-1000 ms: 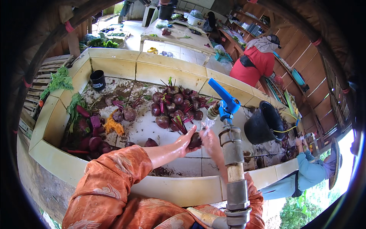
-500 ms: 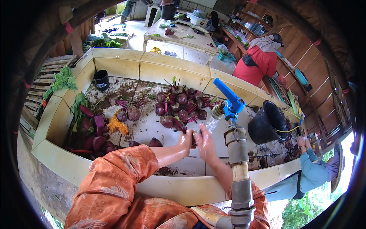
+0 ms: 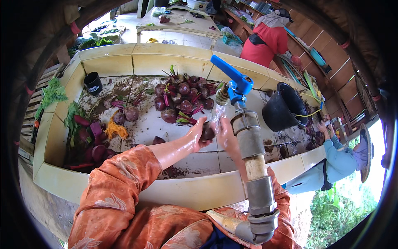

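Note:
My left hand (image 3: 196, 137) is closed round a wet, dark beetroot (image 3: 207, 131) over the pale tiled basin. Close to the beetroot's right side, my right hand (image 3: 226, 136) has its fingers stretched upward; the tap pipe hides part of that forearm. Water (image 3: 219, 113) runs from the tap with the blue lever handle (image 3: 232, 71) onto the right fingers. Just beyond my hands lies a heap of beetroots (image 3: 182, 95) with short pink and green stems. Pink-green stems (image 3: 186, 119) show beside my left fingers.
An orange mesh scrubber (image 3: 117, 128) and loose beetroots (image 3: 131, 113) lie to the left. A black cup (image 3: 93, 83) stands in the far left corner. Right of the pipe, a black bucket (image 3: 278, 110) lies tilted. Two people work nearby, one in red (image 3: 265, 41), one in blue (image 3: 338, 157).
The beetroot in my left hand now shows more plainly, and my right hand has shifted off it into the running water. The whole view has tilted, moving the basin up and left.

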`<state>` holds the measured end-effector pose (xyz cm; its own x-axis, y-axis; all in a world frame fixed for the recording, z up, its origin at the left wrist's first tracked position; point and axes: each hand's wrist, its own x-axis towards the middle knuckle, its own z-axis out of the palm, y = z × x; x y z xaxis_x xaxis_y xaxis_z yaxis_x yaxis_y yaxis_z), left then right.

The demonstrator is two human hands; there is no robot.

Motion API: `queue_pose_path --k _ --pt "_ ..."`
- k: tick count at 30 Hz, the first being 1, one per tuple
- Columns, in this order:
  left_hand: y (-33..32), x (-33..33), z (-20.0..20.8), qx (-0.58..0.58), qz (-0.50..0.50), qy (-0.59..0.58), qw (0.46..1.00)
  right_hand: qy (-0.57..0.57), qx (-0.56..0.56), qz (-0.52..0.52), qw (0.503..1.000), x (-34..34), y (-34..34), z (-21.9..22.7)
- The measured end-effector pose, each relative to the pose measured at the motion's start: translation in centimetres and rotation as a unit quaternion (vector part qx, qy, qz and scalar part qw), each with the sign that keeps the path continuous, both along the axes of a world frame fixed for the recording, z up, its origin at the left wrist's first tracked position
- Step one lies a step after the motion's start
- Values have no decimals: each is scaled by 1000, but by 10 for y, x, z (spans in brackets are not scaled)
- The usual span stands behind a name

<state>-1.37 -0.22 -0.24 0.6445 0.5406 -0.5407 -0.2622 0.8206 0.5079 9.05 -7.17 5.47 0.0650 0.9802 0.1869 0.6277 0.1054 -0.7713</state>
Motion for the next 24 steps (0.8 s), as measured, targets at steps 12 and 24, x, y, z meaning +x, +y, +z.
queue_pose_path --k 12,24 --pt "-15 10 -29 -34 104 -29 994 -124 59 65 988 1 5 -31" --pt "-3 -7 2 76 -27 -115 990 484 -180 -144 844 34 20 10"
